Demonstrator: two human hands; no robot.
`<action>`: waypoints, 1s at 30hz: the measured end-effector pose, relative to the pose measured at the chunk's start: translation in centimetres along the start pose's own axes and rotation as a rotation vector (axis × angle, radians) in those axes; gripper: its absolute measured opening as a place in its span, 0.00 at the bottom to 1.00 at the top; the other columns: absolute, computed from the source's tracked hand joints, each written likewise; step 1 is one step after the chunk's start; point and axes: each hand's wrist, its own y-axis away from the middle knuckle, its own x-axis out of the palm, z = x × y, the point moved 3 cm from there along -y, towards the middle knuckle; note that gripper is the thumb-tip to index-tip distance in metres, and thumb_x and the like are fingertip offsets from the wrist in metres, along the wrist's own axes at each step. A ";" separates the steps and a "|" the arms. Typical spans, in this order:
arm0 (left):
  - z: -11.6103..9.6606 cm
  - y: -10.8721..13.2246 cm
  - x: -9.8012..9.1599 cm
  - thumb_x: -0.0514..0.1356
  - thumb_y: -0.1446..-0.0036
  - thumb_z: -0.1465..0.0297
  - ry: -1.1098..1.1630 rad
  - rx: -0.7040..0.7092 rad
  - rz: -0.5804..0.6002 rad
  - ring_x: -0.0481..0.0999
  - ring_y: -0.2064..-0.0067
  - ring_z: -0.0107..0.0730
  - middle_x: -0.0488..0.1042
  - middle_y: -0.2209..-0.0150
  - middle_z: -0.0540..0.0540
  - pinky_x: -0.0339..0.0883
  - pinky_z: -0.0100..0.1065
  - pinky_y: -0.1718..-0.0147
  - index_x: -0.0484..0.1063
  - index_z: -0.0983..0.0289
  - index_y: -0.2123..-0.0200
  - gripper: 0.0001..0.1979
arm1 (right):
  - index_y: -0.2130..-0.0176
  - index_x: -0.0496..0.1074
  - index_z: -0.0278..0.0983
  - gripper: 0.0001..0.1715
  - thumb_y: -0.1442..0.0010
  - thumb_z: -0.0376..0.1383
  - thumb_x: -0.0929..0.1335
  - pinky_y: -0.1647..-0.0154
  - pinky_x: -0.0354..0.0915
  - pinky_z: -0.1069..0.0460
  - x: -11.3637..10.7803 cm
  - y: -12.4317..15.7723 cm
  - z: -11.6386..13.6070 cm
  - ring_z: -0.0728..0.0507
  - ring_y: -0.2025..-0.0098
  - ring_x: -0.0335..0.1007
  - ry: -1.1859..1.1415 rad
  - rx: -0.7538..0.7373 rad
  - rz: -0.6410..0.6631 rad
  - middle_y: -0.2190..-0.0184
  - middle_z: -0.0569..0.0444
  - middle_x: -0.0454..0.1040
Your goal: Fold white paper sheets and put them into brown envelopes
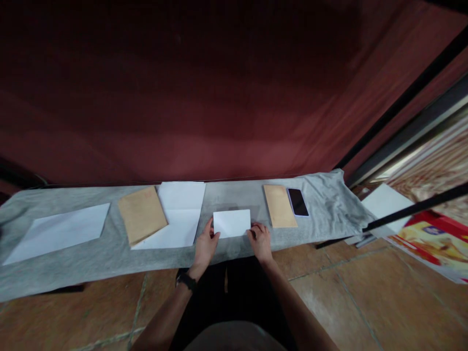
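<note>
A small folded white paper is held just above a grey cloth spread on the floor. My left hand pinches its left edge, thumb on top. My right hand grips its lower right corner with curled fingers. A black watch sits on my left wrist.
On the cloth lie a white sheet at the left, a brown envelope on a larger white sheet, another brown envelope and a black phone. A dark red curtain hangs behind. More paper and a black rod lie at the right.
</note>
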 end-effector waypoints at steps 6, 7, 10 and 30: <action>-0.8 -0.9 0.8 0.59 0.42 0.74 0.016 0.028 0.046 0.78 0.65 0.35 0.76 0.65 0.51 0.73 0.36 0.59 0.56 0.63 0.30 0.37 | 0.67 0.76 0.40 0.13 0.33 0.38 0.65 0.47 0.63 0.43 0.3 -0.3 -0.4 0.38 0.49 0.66 0.049 -0.003 -0.076 0.53 0.46 0.75; -0.9 -1.0 0.9 0.59 0.42 0.74 0.010 0.032 0.047 0.78 0.64 0.35 0.77 0.63 0.53 0.73 0.36 0.58 0.56 0.64 0.30 0.37 | 0.68 0.76 0.40 0.13 0.33 0.38 0.65 0.47 0.62 0.43 0.3 -0.4 -0.5 0.38 0.49 0.66 0.054 -0.007 -0.090 0.53 0.46 0.75; -1.2 -1.1 1.1 0.59 0.43 0.77 -0.031 0.067 0.026 0.79 0.59 0.37 0.76 0.54 0.57 0.74 0.37 0.54 0.59 0.62 0.31 0.36 | 0.69 0.74 0.39 0.12 0.34 0.36 0.66 0.47 0.62 0.43 0.2 -0.6 -0.7 0.37 0.48 0.65 0.080 -0.008 -0.099 0.53 0.45 0.74; -1.9 0.9 3.9 0.49 0.34 0.73 -0.388 0.423 0.038 0.62 0.31 0.44 0.65 0.34 0.63 0.59 0.49 0.33 0.65 0.65 0.36 0.24 | 0.32 0.62 0.35 0.28 0.27 0.37 0.58 0.29 0.53 0.40 2.7 0.9 3.6 0.40 0.29 0.56 0.175 -0.278 0.207 0.31 0.46 0.61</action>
